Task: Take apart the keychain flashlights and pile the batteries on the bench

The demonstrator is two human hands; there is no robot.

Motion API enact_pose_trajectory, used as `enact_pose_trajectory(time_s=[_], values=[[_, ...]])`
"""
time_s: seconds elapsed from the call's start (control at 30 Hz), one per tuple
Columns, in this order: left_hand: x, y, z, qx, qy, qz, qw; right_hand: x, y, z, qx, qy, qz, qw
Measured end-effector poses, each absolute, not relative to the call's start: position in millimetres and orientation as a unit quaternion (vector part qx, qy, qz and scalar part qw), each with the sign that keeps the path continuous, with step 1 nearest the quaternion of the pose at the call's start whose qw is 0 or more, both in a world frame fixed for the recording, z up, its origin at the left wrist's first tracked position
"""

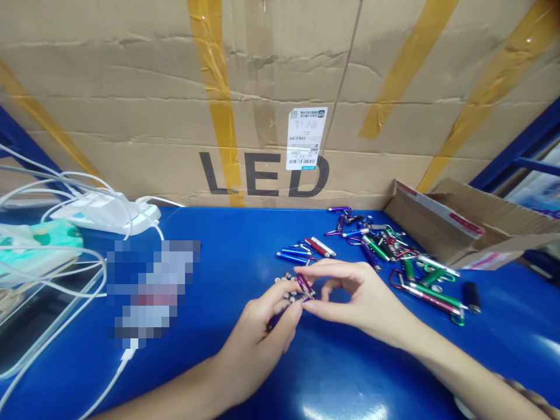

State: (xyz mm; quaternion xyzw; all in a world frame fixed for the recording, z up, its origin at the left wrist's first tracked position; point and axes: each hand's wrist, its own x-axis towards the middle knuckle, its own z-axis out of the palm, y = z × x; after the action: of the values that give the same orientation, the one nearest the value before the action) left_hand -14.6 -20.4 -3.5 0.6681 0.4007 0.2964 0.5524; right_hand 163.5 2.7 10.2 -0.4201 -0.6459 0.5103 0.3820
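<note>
Gripped in the left hand (261, 337) was a purple torch (276, 318) over the table (245, 239), the right hand (365, 300) pinching its clip (305, 286). Beyond lay a heap of torches (394, 256) beside an open carton (459, 230), its inside hidden; bare table ran left to cables (65, 274).

A small purple keychain torch (276, 319) lies slanted in the curled fingers of the left hand (261, 338), with most of its slim body hidden. At its raised end is a purple carabiner clip (305, 286), pinched between the thumb and forefinger of the right hand (365, 298).
</note>
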Motion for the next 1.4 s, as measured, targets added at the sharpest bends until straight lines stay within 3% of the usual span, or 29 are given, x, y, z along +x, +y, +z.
enact_pose_trajectory(time_s=[0.43, 0.97, 1.4], values=[[-16, -19, -4, 0.713, 0.407, 0.273, 0.502, 166, 4, 6, -0.436, -0.608, 0.581, 0.319], [-18, -16, -5, 0.768, 0.419, 0.254, 0.412, 160, 2, 0, -0.446, -0.645, 0.486, 0.384], [-18, -20, -4, 0.828, 0.435, 0.172, 0.31, 162, 3, 1, -0.438, -0.661, 0.51, 0.335]])
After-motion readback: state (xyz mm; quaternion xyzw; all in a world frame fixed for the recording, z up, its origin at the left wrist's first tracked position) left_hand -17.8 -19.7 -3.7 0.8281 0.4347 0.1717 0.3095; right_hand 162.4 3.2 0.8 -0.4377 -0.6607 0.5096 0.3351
